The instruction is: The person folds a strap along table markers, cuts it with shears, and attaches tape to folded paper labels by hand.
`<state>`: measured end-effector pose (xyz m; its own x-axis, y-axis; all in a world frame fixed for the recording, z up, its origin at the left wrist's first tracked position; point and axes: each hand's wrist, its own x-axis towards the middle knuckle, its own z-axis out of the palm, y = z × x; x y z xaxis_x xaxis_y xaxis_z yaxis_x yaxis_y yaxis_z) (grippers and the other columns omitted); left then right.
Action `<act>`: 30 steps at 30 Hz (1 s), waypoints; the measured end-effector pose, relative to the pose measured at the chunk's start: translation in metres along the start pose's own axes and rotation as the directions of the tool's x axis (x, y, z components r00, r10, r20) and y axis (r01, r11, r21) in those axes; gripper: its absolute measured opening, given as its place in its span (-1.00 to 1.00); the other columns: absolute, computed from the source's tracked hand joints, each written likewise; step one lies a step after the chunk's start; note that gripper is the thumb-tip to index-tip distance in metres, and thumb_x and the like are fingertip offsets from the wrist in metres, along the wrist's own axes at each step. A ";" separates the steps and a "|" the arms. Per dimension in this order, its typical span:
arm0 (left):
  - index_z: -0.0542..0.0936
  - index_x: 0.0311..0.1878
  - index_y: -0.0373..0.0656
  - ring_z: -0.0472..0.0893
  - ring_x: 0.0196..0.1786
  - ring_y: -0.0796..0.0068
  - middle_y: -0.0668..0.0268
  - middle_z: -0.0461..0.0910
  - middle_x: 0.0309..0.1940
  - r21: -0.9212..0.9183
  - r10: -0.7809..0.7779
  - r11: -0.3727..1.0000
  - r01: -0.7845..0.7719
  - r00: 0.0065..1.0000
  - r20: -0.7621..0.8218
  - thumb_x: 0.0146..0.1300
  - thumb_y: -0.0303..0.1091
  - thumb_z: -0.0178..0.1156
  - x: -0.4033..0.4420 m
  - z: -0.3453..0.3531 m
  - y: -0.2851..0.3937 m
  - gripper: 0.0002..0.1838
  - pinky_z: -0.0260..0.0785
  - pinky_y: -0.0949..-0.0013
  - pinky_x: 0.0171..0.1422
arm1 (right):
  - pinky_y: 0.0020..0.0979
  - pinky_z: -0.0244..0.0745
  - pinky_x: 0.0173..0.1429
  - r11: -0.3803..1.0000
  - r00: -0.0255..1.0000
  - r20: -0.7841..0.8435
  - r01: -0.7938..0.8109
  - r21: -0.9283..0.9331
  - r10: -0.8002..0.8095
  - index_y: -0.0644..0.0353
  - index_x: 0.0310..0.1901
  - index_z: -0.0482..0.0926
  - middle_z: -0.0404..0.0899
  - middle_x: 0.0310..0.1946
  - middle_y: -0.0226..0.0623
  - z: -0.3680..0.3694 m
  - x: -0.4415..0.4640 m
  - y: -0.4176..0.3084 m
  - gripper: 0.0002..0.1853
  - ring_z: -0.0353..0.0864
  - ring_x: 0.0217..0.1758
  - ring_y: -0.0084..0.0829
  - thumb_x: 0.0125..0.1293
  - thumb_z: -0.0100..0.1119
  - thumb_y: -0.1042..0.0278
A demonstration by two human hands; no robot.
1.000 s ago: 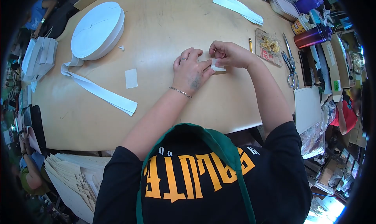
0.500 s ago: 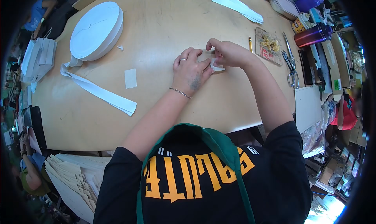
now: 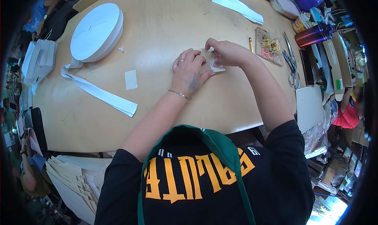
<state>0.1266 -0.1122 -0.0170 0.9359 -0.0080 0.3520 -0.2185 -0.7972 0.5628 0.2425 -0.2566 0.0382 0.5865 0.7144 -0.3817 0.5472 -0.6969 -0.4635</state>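
Observation:
A small white piece [image 3: 217,67] lies on the wooden table between my hands. My left hand [image 3: 189,69], with a ring and a chain bracelet, rests on the tabletop, its fingers bent and its thumb stretched toward the piece's left edge. Bent over the piece from the right, my right hand [image 3: 225,53] has fingertips on it, with the index finger raised and curled; whether it pinches the piece is hard to tell. A pencil [image 3: 251,45] lies to the right of my right hand. Left of my left hand sits a pale rectangle [image 3: 131,79].
On the left stands a large white roll [image 3: 96,32] with its strip [image 3: 102,94] trailing over the table [image 3: 165,24]. At the right are a small board with yellowish bits [image 3: 269,46], scissors [image 3: 292,65] and a purple-red bottle [image 3: 314,35]. Other people sit beyond both sides.
My left thumb has spread away from the fingers, and the hand has drawn back slightly left. My right hand has shifted a little left, and more of the white piece shows.

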 end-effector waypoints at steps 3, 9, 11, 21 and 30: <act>0.54 -0.33 -0.06 0.40 0.13 0.23 0.33 0.44 -0.04 -0.025 0.036 0.999 -0.036 0.999 -0.001 -0.09 -0.20 0.42 -0.001 -0.002 -0.001 -0.69 0.25 0.13 0.13 | -0.22 0.45 -0.16 0.995 0.998 0.024 -0.068 0.073 0.066 0.08 0.03 0.32 0.57 -0.36 -0.22 0.003 0.004 0.005 -0.46 0.58 -0.22 -0.20 0.00 0.35 0.48; 0.62 -0.24 0.05 0.41 0.07 0.34 0.40 0.44 -0.13 0.001 0.178 0.984 -0.178 0.984 0.023 -0.02 -0.23 0.36 -0.008 -0.009 0.008 -0.76 0.22 0.18 0.12 | -0.24 0.45 -0.16 1.000 0.999 0.016 -0.029 -0.007 0.029 0.08 0.04 0.32 0.55 -0.39 -0.25 0.001 0.004 0.003 -0.43 0.57 -0.25 -0.24 -0.02 0.36 0.50; 0.64 -0.22 0.08 0.44 0.01 0.35 0.41 0.45 -0.18 0.050 0.217 0.975 -0.218 0.976 0.020 -0.01 -0.24 0.34 -0.011 -0.010 0.012 -0.77 0.24 0.21 0.07 | -0.25 0.46 -0.16 0.999 0.999 0.030 -0.041 0.000 0.041 0.09 0.04 0.33 0.54 -0.40 -0.26 -0.003 0.002 -0.003 -0.43 0.56 -0.26 -0.25 -0.03 0.36 0.50; 0.61 -0.32 0.04 0.43 0.05 0.41 0.46 0.47 -0.15 0.025 0.322 0.946 -0.324 0.945 0.063 0.00 -0.22 0.30 -0.018 -0.006 0.006 -0.85 0.16 0.16 0.18 | -0.26 0.46 -0.17 0.999 0.999 0.040 -0.037 0.024 0.036 0.11 0.05 0.34 0.54 -0.41 -0.27 0.001 0.007 0.005 -0.41 0.56 -0.26 -0.26 -0.06 0.38 0.50; 0.55 -0.33 0.00 0.39 0.19 0.47 0.49 0.49 -0.02 0.113 0.376 0.914 -0.389 0.919 0.121 0.01 -0.18 0.26 -0.023 -0.007 0.010 -0.81 0.09 0.04 0.27 | -0.26 0.45 -0.18 0.999 0.998 0.042 -0.049 0.007 0.049 0.11 0.03 0.35 0.54 -0.41 -0.27 0.000 0.007 0.003 -0.40 0.56 -0.28 -0.26 -0.08 0.40 0.49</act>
<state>0.1005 -0.1161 -0.0140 0.8109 -0.3802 0.4449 -0.5329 -0.7939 0.2929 0.2484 -0.2538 0.0337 0.5872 0.6813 -0.4370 0.5136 -0.7309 -0.4493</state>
